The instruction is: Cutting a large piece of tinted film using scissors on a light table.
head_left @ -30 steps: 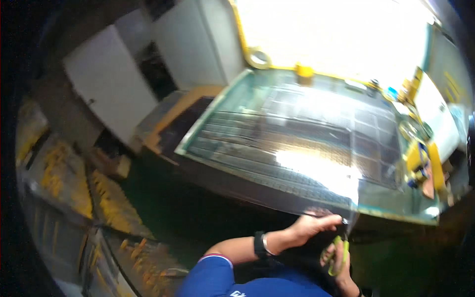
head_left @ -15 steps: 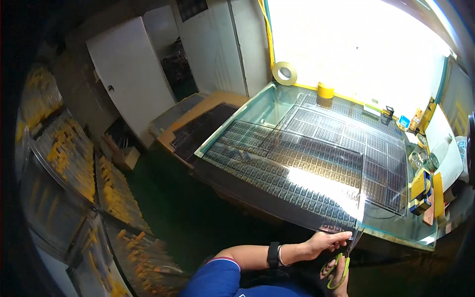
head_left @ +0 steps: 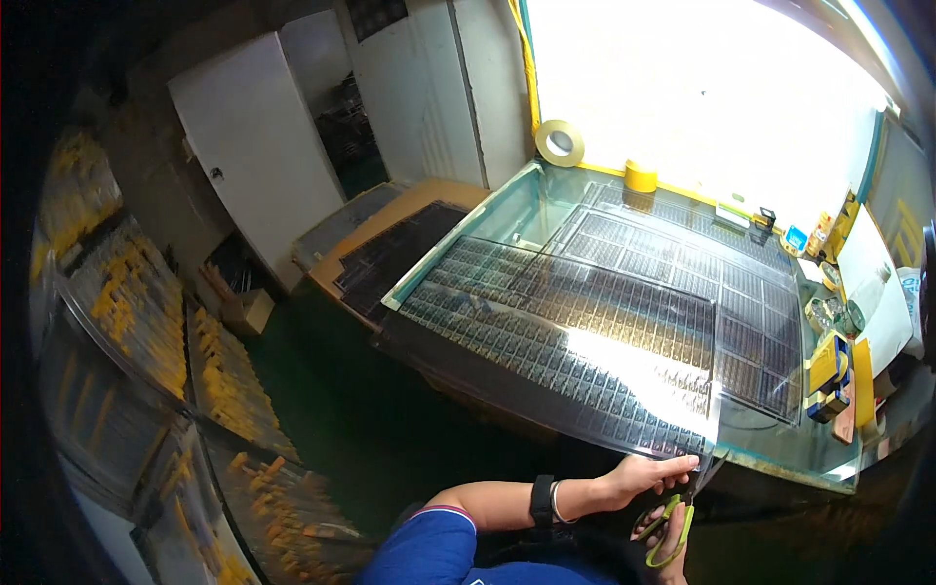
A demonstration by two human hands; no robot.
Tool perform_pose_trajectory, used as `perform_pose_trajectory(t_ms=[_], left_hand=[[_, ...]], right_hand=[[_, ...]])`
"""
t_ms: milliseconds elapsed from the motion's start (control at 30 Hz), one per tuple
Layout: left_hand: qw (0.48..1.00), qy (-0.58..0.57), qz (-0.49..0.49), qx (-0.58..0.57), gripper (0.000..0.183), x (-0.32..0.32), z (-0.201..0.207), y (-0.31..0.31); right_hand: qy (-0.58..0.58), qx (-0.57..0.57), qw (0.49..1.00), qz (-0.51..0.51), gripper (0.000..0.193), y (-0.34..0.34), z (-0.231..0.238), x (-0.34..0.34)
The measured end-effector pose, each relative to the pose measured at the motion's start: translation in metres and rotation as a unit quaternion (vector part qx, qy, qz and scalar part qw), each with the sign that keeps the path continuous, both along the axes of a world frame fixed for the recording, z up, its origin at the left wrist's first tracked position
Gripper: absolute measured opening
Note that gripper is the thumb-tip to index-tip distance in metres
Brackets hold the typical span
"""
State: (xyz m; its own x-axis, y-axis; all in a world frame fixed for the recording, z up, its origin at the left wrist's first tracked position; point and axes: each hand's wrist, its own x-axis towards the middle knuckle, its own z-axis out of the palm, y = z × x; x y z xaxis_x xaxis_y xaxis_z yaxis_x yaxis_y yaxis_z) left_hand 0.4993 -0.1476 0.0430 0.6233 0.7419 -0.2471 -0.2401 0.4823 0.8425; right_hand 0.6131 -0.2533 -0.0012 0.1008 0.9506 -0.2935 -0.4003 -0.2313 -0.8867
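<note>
A large clear film sheet (head_left: 546, 336) printed with dark rows of small patterns lies on the glass-topped table, its near edge hanging over the front. My left hand (head_left: 643, 480) pinches the film's near right corner between thumb and fingers. Just below it, my right hand (head_left: 671, 542) grips scissors (head_left: 691, 519) with lime-green handles, fingers through the loops. The scissors' blades point up toward the film corner beside my left fingertips. Whether they touch the film is hard to tell.
Under the film, another patterned sheet (head_left: 765, 341) lies on the glass table (head_left: 840, 470). A tape roll (head_left: 560, 144) and a yellow roll (head_left: 641, 176) stand at the back. Small tools and boxes (head_left: 829, 375) crowd the right edge. Racks of yellow-tagged sheets (head_left: 136, 302) stand left.
The scissors have tilted slightly, and their blades show more, to the right of my left fingertips. My left hand keeps its pinch, shifted very slightly right.
</note>
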Motion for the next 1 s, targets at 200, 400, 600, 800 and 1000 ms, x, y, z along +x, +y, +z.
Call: perform_pose_trajectory(t_ms=[200,400,600,800,1000], left_hand=[[1.000,0.017,-0.007,-0.011,0.024,0.003,-0.003,0.000],[1.000,0.024,0.009,-0.017,0.020,-0.001,0.014,0.004],[0.999,0.032,0.042,0.000,0.015,-0.003,0.021,0.001],[0.999,0.039,0.032,-0.006,0.014,0.003,0.023,-0.002],[0.999,0.027,0.041,-0.011,0.012,0.000,0.022,-0.002]], right_hand=[[-0.047,0.030,0.995,0.083,0.042,0.001,0.004,0.015],[0.064,-0.042,0.997,0.013,0.035,0.005,0.026,-0.006],[-0.028,-0.016,0.997,0.069,0.036,0.004,0.043,-0.007],[-0.012,0.014,0.998,0.066,0.034,0.001,0.040,-0.004],[-0.043,0.018,0.996,0.079,0.034,0.003,0.038,-0.009]])
